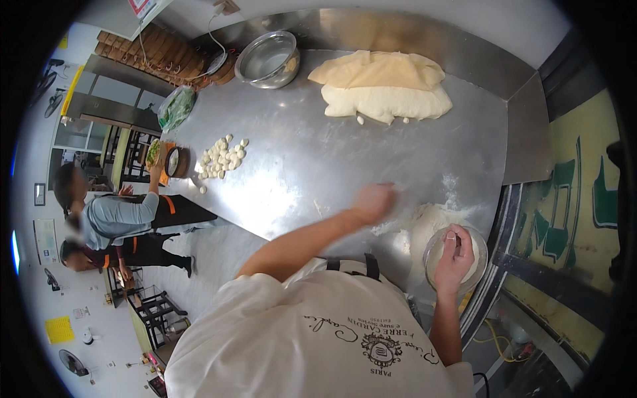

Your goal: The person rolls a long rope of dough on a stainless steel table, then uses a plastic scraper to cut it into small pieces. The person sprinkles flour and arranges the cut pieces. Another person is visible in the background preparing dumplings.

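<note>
My left hand (376, 203) is blurred over the steel worktop (308, 164), its fingers curled; whether it holds anything is not clear. My right hand (454, 258) is over a clear bowl (481, 271) of flour at the right edge, thumb and fingertips together; I cannot tell if something is pinched between them. Loose flour (430, 219) lies beside the bowl. A big mass of dough (388, 102), partly covered by a beige cloth (383, 70), rests at the back, with small dough scraps by its front edge. Many small dough pieces (221, 158) are scattered at the left.
A steel bowl (266, 62), stacked bamboo steamers (149, 52) and a plastic bag of greens (176, 107) stand at the back left. Two people in aprons are at the left; one holds a dish of filling (153, 153) near a round steamer (176, 161). A wall borders the worktop.
</note>
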Demonstrator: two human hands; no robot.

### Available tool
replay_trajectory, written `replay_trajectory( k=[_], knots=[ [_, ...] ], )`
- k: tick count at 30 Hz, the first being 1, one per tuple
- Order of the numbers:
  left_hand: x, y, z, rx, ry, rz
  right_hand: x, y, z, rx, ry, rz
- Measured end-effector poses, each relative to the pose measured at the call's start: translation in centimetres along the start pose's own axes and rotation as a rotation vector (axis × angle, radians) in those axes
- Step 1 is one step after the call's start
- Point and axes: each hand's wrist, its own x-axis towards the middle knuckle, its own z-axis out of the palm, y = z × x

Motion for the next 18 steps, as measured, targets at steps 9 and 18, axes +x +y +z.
replay_trajectory(
  k=[9,18],
  knots=[
    [-23.6,-18.0,-7.5,-0.523,0.361,-1.062,-4.9,1.5,-0.5,0.051,-0.065,0.13],
    [-1.8,8.2,7.7,-0.36,0.05,-0.518,-6.1,-0.5,3.7,-0.032,-0.084,0.073]
  ],
)
